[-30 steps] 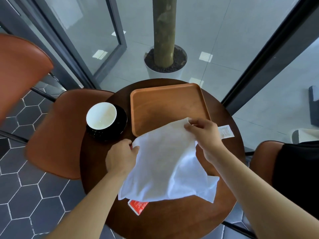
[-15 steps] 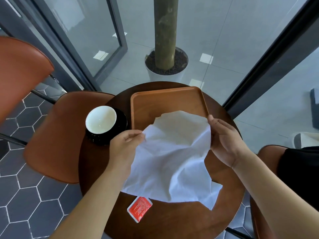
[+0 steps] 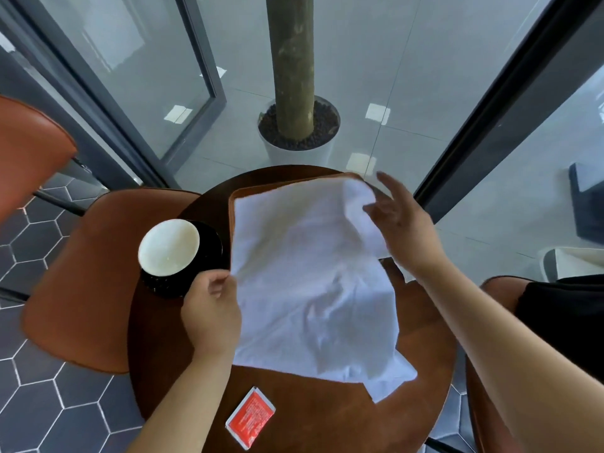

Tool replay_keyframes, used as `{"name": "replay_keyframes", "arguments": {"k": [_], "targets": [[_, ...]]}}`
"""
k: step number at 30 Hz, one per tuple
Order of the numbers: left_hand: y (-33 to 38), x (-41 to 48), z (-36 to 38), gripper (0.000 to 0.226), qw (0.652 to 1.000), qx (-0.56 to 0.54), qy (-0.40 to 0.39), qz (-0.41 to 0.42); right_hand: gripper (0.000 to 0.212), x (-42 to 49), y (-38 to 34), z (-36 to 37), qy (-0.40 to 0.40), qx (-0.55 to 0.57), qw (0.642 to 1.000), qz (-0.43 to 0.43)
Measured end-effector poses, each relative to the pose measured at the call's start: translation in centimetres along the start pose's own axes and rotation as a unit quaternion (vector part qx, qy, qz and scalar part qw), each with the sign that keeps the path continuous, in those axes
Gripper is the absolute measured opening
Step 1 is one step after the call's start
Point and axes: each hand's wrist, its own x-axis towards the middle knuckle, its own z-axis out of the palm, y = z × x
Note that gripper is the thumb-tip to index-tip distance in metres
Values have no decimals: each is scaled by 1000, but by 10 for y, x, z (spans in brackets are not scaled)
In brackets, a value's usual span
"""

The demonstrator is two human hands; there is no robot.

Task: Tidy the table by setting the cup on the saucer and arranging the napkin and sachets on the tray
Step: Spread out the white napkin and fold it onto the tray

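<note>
**Napkin now spread across the tray**

A second ago I had the napkin [image 3: 313, 289] lifted by two corners in front of the tray [image 3: 232, 204]; now it is thrown forward and lies open over nearly the whole tray, its far edge reaching the tray's back rim. Only the left rim and a bit of the far corner of the tray show. The near part of the napkin hangs off onto the table [image 3: 327, 416].

My left hand [image 3: 212, 312] pinches the napkin's left edge between thumb and fingers, just beside the saucer [image 3: 215, 243]. My right hand [image 3: 400, 223] has let go; its fingers are spread and it hovers at the far right corner of the cloth.

The cup [image 3: 168, 246] already sits on the saucer, so that part looks done. The red sachet [image 3: 251, 418] lies on the table near me, well apart from the tray. I cannot see the white sachet now; it may be hidden behind my right arm or the cloth.

I judge the napkin needs folding or squaring up next, then the sachets go on.
</note>
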Motion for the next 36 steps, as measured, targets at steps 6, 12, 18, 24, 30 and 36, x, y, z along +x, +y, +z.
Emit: {"name": "replay_keyframes", "arguments": {"k": [6,12,18,24,30,36], "targets": [[-11,6,6,26,999,19,-36,-28,28,-2,50,23,-5,-142,985,100],[-14,6,8,24,998,49,-45,-24,45,25,50,35,-71,-123,973,183],[-4,15,0,17,1000,24,3,-6,15,44,23,-5,55,93,974,198],[-3,19,-1,17,999,32,24,17,16,101,6,-24,156,-76,982,77],[-10,4,-6,40,998,58,-37,-13,53,72,42,-2,15,-103,988,113],[-29,-27,-32,46,981,159,-99,-57,13,-42,82,-21,31,-15,983,178]]}}
